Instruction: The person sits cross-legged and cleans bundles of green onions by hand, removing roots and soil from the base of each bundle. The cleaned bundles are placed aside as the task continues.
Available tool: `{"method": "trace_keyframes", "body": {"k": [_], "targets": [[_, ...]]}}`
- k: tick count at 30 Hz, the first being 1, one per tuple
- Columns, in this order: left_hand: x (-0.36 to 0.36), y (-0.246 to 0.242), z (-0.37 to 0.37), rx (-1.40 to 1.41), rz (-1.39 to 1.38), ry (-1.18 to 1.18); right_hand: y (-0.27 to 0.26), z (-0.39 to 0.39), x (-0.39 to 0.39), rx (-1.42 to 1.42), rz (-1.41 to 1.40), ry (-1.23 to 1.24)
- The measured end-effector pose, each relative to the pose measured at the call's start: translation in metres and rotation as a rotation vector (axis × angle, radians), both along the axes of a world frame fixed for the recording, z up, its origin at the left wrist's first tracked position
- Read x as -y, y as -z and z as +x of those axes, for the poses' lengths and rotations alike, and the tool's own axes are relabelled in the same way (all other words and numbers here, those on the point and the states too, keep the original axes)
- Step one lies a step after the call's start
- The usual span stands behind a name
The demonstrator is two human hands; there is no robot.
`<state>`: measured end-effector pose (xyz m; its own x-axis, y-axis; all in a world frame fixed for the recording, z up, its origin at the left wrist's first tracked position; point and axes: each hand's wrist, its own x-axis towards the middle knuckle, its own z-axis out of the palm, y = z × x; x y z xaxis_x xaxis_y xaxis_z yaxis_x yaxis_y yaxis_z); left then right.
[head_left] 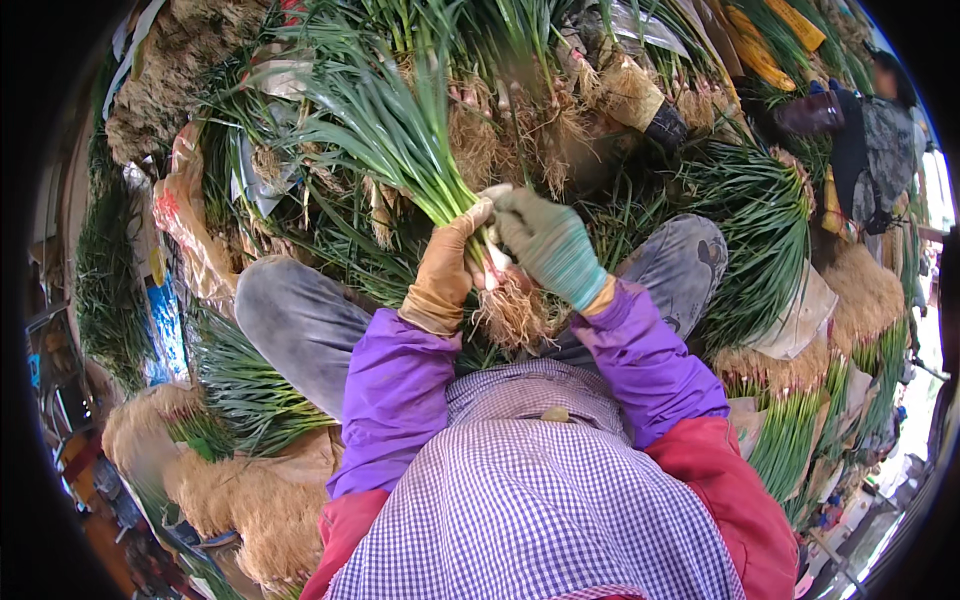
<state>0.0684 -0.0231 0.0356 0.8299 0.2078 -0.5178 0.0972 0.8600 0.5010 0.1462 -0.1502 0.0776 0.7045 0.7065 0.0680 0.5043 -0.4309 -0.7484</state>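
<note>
A bunch of green garlic plants [427, 165], long leaves pointing up and left, is held in front of me with its white bulbs and brown roots [510, 311] hanging towards my lap. My left hand [448, 262], in a tan glove, is closed around the stems just above the bulbs. My right hand [547, 240], in a green knitted glove, touches the stems from the other side, its fingers bent near my left thumb. Its fingertips are partly blurred, and whether they grip a stem cannot be told. Purple sleeves cover both forearms.
Loose plants with long roots [480, 142] lie beyond my hands. Stacked bundles stand at the right [757, 225] and lower left [255, 390], with root masses [262, 517] beside them. A plastic sack [191, 225] lies left. Another person [877, 142] is at the upper right.
</note>
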Motion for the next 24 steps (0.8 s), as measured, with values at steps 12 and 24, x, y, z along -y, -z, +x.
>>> {"method": "trace_keyframes", "body": {"k": [12, 24], "targets": [[-0.062, -0.011, -0.005, 0.183, 0.144, -0.117, 0.057, 0.081, -0.014, 0.19, -0.58, 0.195], [-0.036, 0.003, -0.002, 0.383, -0.168, -0.073, 0.01, 0.095, 0.004, -0.319, 0.166, 0.109]]}}
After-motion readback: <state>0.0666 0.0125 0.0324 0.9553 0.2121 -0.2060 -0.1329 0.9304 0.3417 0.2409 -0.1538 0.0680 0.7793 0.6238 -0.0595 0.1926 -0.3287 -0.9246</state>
